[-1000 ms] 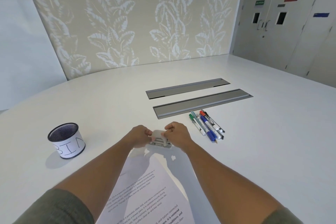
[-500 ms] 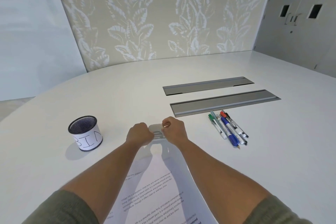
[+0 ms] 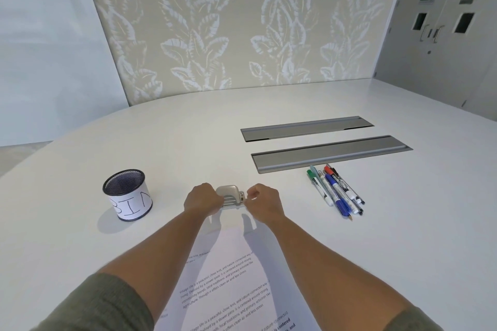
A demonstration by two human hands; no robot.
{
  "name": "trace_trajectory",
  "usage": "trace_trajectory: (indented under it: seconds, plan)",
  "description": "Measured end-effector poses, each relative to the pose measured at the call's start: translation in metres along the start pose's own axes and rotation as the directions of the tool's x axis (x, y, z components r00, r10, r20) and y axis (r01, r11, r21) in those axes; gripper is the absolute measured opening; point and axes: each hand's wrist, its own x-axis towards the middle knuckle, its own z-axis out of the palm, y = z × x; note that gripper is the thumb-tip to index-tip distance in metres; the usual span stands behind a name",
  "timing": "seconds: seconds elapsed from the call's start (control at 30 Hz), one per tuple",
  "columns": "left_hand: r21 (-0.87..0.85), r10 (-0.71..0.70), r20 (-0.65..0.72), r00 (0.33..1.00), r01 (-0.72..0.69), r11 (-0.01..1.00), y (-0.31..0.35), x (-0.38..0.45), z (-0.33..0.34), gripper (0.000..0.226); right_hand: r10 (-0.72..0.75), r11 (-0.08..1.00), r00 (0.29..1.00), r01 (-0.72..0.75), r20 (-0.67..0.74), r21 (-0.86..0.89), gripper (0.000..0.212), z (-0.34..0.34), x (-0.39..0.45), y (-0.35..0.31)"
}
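Metal hole punch [image 3: 229, 194], gripped by my left hand [image 3: 203, 200] and pinched by my right hand [image 3: 265, 201], is straddling the printed sheet [image 3: 231, 263], risking crooked holes if the paper slips.

Between left hand [image 3: 203, 199] and right hand [image 3: 265, 203]: small silver metal hole punch [image 3: 230, 195], at far edge of white printed paper sheet [image 3: 231, 271]. Left, black mesh cup [image 3: 127, 196]. Right, coloured marker pens [image 3: 336, 191], just before two grey metal slot covers [image 3: 330, 154].
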Motion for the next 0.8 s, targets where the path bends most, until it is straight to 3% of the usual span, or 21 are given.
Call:
trace_trajectory:
  seconds: [0.17, 0.27, 0.37, 0.53, 0.8]
  plan:
    - [-0.031, -0.020, -0.036, 0.999, 0.019, 0.999, -0.008, -0.019, -0.008, 0.028, 0.034, 0.939, 0.988, 0.019, 0.150, -0.343, 0.024, -0.010, -0.015, -0.001]
    - [-0.026, -0.052, -0.080, 0.995, 0.050, 0.998, -0.027, -0.049, -0.023, 0.052, 0.072, 0.877, 0.966, 0.058, 0.250, -0.477, 0.028, -0.016, -0.047, -0.013]
    - [0.037, -0.043, -0.077, 0.996, 0.046, 0.998, -0.052, -0.071, -0.037, 0.059, 0.105, 0.873, 0.950, 0.054, 0.294, -0.485, 0.038, -0.018, -0.072, -0.021]
    - [0.250, -0.026, 0.097, 0.995, 0.001, 0.968, -0.076, -0.094, -0.048, 0.065, 0.194, 0.808, 0.915, 0.055, 0.353, -0.587, 0.049, -0.021, -0.092, -0.028]
    - [0.107, -0.034, 0.195, 0.980, 0.014, 0.994, -0.105, -0.098, -0.048, 0.091, 0.261, 0.706, 0.901, 0.066, 0.345, -0.706, 0.092, -0.022, -0.093, -0.021]
